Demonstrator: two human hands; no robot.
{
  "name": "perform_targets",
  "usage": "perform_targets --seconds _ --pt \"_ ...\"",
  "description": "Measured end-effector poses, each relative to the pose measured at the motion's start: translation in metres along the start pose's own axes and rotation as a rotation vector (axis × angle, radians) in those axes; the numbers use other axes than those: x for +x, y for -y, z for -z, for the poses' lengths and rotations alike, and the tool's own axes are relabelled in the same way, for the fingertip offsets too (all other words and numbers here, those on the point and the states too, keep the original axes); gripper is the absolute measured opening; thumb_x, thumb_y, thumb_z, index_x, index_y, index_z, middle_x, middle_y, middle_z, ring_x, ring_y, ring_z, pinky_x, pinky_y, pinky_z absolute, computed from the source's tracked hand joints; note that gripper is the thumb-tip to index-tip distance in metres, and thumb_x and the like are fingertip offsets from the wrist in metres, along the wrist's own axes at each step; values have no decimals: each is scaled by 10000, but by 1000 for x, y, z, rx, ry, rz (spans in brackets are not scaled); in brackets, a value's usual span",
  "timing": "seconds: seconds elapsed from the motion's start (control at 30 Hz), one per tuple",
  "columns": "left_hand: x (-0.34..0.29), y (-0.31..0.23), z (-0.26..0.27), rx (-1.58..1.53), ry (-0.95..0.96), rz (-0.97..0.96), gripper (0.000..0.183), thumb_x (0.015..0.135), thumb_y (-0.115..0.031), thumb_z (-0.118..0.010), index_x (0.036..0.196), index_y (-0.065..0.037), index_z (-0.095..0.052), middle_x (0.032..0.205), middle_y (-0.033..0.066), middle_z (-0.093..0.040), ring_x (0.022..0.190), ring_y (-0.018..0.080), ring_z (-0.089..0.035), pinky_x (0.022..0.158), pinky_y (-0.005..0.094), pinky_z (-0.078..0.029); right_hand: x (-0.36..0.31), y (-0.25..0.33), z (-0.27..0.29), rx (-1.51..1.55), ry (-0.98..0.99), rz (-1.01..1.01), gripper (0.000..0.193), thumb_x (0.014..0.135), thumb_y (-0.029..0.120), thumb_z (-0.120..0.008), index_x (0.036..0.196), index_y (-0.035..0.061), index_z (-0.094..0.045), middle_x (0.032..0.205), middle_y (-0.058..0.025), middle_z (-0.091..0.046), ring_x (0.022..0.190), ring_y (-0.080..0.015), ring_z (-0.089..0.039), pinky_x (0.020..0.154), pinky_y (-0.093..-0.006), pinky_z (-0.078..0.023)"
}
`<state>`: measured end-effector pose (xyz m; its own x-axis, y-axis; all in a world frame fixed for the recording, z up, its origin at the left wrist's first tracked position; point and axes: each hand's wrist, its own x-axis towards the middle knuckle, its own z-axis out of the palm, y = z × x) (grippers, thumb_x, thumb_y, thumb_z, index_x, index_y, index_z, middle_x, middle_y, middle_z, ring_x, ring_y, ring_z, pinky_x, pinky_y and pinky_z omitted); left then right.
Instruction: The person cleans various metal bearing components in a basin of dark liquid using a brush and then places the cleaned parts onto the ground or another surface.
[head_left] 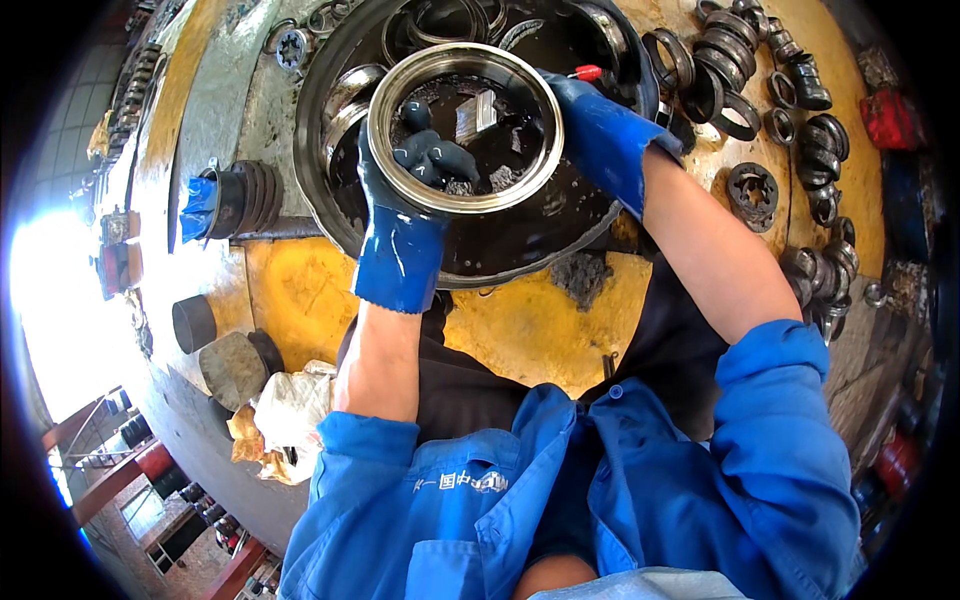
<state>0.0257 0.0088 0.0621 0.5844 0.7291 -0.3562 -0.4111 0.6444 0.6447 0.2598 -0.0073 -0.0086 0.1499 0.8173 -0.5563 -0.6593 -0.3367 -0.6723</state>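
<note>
Blue cloth comes nearest: a jacket [640,480] with sleeves pushed up, then bare forearms [377,360] above dark trousers [470,385]. Continues into rubber gloves [402,262], blue and wet. Left hand [386,208]: grips a broad metal ring [465,204] at its lower left, fingers [450,160] hooked around the wall and showing, blackened, in the opening. Right hand [600,118]: touches the same ring at its upper right, fingers mostly behind the rim; no telling how far closed. Shows also a red tip [587,73] just above that hand, and a flat brush [482,113] through the ring's opening (whether joined to each other, impossible to see).

Directly beneath the ring, a large round basin [318,200] with dark liquid [550,230] and more metal rings [350,100] along its inner side. Under the basin, a counter [300,300] with yellow panels and a black clump [580,278]. To the left, a crumpled white cloth [292,410] and a ribbed cylinder [258,198] with a blue end. To the right, a toothed disc [753,195] and clusters of ring parts [725,55]. Farther right, a red object [890,120].
</note>
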Motion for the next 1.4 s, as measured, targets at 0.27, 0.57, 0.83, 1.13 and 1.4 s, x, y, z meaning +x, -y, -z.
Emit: perform_targets --seconds 0.27,0.57,0.83,1.13,1.4 --pt "-11 15 -15 -19 12 -4 506 1082 -402 -474 1472 -81 -478 1365 155 -617 1094 266 -632 944 421 -519 -17 19 -10 -22 -115 -149 260 1068 288 -540 1134 100 -707 950 -65 -729 767 -164 -701 699 -332 -608" --pt "-6 12 -15 -27 18 -25 512 1101 -371 -448 1520 -78 -421 1425 168 -574 1193 272 -592 1026 408 -478 -22 14 9 -125 -221 -112 421 1050 404 -526 1125 45 -731 984 -100 -751 870 -219 -687 851 -344 -534" --pt "-17 14 -12 -18 18 -29 522 1118 -344 -425 1563 -76 -370 1478 179 -536 1280 278 -556 1099 397 -442 -35 22 12 -551 -267 53 569 1005 509 -516 1120 -3 -737 1012 -162 -744 910 -256 -664 891 -400 -484" --pt "-30 9 -29 58 -13 -16 540 1144 -297 -378 1626 -77 -275 1563 185 -464 1411 282 -480 1202 378 -364 -25 20 13 -509 -300 -66 466 993 450 -556 1126 49 -752 975 -110 -751 849 -209 -664 843 -361 -511" --pt "-41 -7 -5 376 -120 17 548 1070 -53 -492 1607 -94 -396 1522 74 -525 1307 129 -531 1066 227 -413 -43 40 6 -656 -328 43 523 922 498 -633 1121 31 -756 944 -131 -760 844 -250 -702 827 -392 -524"
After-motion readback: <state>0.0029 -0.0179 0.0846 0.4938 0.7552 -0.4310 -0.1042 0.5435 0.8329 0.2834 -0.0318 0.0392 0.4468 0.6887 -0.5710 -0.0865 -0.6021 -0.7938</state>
